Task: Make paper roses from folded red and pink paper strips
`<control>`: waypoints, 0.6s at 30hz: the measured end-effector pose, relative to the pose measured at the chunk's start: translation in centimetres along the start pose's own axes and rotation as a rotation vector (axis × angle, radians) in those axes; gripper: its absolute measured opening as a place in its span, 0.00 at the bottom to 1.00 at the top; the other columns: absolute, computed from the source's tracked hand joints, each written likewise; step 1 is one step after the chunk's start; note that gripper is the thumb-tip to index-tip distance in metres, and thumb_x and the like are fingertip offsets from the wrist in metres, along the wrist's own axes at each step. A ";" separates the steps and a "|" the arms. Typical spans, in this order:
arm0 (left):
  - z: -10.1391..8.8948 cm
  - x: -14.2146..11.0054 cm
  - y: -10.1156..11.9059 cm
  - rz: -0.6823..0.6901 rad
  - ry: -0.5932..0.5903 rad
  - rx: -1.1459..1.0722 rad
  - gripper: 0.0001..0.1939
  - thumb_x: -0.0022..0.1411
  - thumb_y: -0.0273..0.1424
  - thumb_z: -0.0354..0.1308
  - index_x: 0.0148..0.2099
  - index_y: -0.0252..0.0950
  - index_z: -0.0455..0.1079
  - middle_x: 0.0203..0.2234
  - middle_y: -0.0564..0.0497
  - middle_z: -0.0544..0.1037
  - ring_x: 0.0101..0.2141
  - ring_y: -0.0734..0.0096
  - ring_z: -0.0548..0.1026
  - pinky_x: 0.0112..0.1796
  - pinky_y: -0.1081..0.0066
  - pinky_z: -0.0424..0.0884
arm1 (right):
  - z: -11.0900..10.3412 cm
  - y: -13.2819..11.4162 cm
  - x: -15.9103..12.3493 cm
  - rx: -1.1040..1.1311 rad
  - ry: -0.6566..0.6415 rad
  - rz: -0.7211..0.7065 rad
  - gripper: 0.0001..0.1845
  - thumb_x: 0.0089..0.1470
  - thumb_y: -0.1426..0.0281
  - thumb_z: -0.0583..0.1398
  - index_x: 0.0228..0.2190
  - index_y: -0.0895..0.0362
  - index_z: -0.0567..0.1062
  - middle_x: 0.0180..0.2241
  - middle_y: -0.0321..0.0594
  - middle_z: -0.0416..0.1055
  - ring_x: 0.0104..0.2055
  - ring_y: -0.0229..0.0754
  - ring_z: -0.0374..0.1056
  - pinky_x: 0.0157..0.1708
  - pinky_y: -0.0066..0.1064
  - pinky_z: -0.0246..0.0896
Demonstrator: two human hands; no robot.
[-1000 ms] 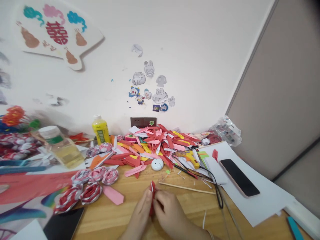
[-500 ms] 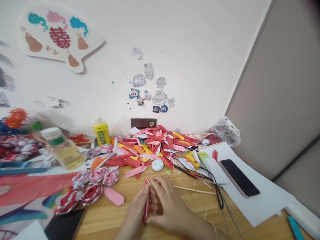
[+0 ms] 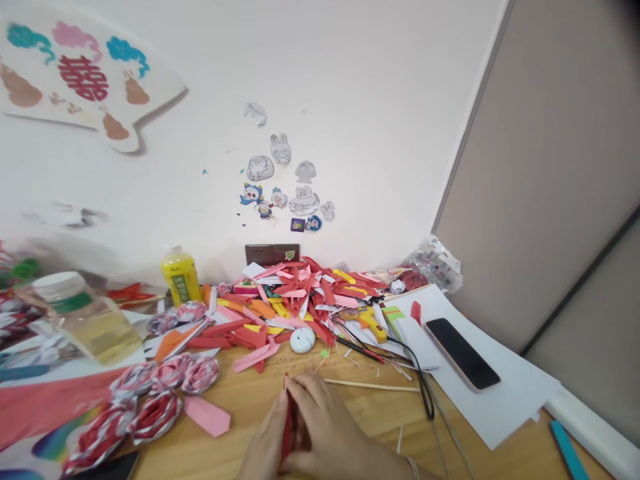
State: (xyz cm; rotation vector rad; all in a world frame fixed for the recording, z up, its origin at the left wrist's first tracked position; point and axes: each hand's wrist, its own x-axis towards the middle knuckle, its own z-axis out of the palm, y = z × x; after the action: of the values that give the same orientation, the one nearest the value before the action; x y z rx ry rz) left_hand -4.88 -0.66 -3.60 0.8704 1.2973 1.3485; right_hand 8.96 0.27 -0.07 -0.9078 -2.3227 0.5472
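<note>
Both my hands meet low in the middle of the wooden table. A folded red paper strip stands on edge between them. My left hand presses against its left side with the fingers together. My right hand covers its right side, fingers curled over it. Just left of my hands lie a pink folded paper piece and several rolled red-and-white paper roses.
A heap of coloured folded paper strips fills the back of the table, with a small white round gadget in front. A yellow bottle, a clear jar, a thin wooden stick, a black cable and a phone on white paper lie around.
The view has shifted right and slightly down. My hands slid nearer to me along the table, and my right hand closed further over the red strip.
</note>
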 end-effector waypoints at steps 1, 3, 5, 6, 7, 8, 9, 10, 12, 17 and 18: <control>-0.2 0.1 0.0 0.008 -0.001 0.013 0.19 0.39 0.45 0.64 0.33 0.40 0.74 0.37 0.46 0.80 0.48 0.51 0.70 0.47 0.60 0.67 | 0.0 0.1 0.0 0.004 0.017 -0.014 0.48 0.36 0.58 0.68 0.56 0.57 0.57 0.53 0.48 0.60 0.52 0.49 0.57 0.52 0.37 0.54; -0.6 0.2 0.1 0.024 -0.007 0.055 0.16 0.40 0.42 0.63 0.33 0.41 0.74 0.37 0.46 0.79 0.50 0.51 0.68 0.49 0.59 0.66 | 0.1 0.2 0.2 0.003 0.048 -0.044 0.47 0.37 0.57 0.68 0.56 0.57 0.57 0.52 0.47 0.61 0.51 0.49 0.57 0.52 0.37 0.53; -1.0 0.1 0.3 0.057 0.001 0.119 0.15 0.40 0.40 0.62 0.33 0.42 0.73 0.38 0.46 0.79 0.52 0.51 0.66 0.48 0.59 0.67 | 0.3 0.4 0.2 -0.005 0.069 -0.072 0.45 0.38 0.58 0.67 0.55 0.57 0.58 0.51 0.47 0.62 0.50 0.49 0.57 0.52 0.38 0.52; -1.1 0.0 0.4 0.079 0.004 0.149 0.15 0.40 0.39 0.62 0.34 0.43 0.73 0.39 0.46 0.79 0.53 0.51 0.66 0.47 0.60 0.68 | 0.5 0.5 0.3 -0.012 0.075 -0.080 0.45 0.39 0.58 0.67 0.55 0.57 0.57 0.50 0.46 0.62 0.50 0.49 0.58 0.52 0.38 0.53; -1.2 -0.2 0.5 0.098 0.006 0.168 0.15 0.40 0.38 0.62 0.34 0.43 0.73 0.39 0.45 0.78 0.53 0.50 0.66 0.46 0.61 0.69 | 0.7 0.6 0.3 -0.023 0.077 -0.084 0.45 0.39 0.58 0.67 0.55 0.57 0.57 0.50 0.46 0.62 0.49 0.49 0.58 0.51 0.38 0.53; -1.2 -0.3 0.6 0.112 0.010 0.170 0.16 0.39 0.38 0.63 0.35 0.43 0.72 0.38 0.45 0.78 0.52 0.50 0.66 0.44 0.62 0.70 | 0.9 0.6 0.3 -0.035 0.075 -0.085 0.45 0.38 0.58 0.66 0.55 0.57 0.57 0.50 0.47 0.62 0.49 0.49 0.58 0.51 0.38 0.53; -1.2 -0.4 0.7 0.115 0.019 0.156 0.16 0.38 0.37 0.64 0.34 0.43 0.72 0.37 0.45 0.79 0.51 0.49 0.68 0.42 0.64 0.71 | 1.0 0.6 0.3 -0.048 0.071 -0.082 0.46 0.38 0.57 0.66 0.55 0.57 0.57 0.50 0.47 0.62 0.49 0.50 0.58 0.50 0.39 0.54; -1.0 -0.5 0.8 0.105 0.032 0.127 0.17 0.38 0.38 0.65 0.34 0.43 0.72 0.35 0.46 0.79 0.48 0.50 0.70 0.39 0.65 0.72 | 1.0 0.6 0.4 -0.062 0.064 -0.081 0.46 0.38 0.56 0.66 0.55 0.58 0.57 0.50 0.47 0.62 0.48 0.50 0.59 0.49 0.39 0.54; -0.5 -0.5 1.0 0.050 0.050 0.038 0.18 0.38 0.41 0.65 0.34 0.41 0.70 0.26 0.48 0.78 0.36 0.54 0.76 0.30 0.69 0.73 | 0.5 0.3 0.7 -0.088 0.057 -0.090 0.46 0.36 0.54 0.67 0.54 0.57 0.59 0.49 0.47 0.63 0.47 0.50 0.60 0.48 0.40 0.56; 0.7 -0.4 1.4 -0.132 -0.058 -0.118 0.29 0.35 0.55 0.63 0.31 0.37 0.65 0.08 0.64 0.58 0.08 0.84 0.52 0.10 0.80 0.48 | -4.9 1.0 2.1 -0.339 0.081 0.136 0.29 0.44 0.58 0.64 0.48 0.52 0.67 0.47 0.40 0.67 0.47 0.46 0.62 0.48 0.32 0.56; 0.7 -0.4 1.4 -0.152 -0.082 -0.125 0.30 0.34 0.56 0.63 0.31 0.37 0.64 0.08 0.65 0.57 0.08 0.86 0.48 0.10 0.81 0.44 | -6.3 1.8 2.3 -0.386 0.114 0.224 0.23 0.48 0.60 0.62 0.46 0.53 0.69 0.46 0.40 0.67 0.47 0.46 0.62 0.47 0.32 0.56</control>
State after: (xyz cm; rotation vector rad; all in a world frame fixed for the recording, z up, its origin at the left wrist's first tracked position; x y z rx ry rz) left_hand -4.36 -0.74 -2.05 0.7193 1.1789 1.2470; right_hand 12.45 4.14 4.49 -1.3527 -2.2746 0.1267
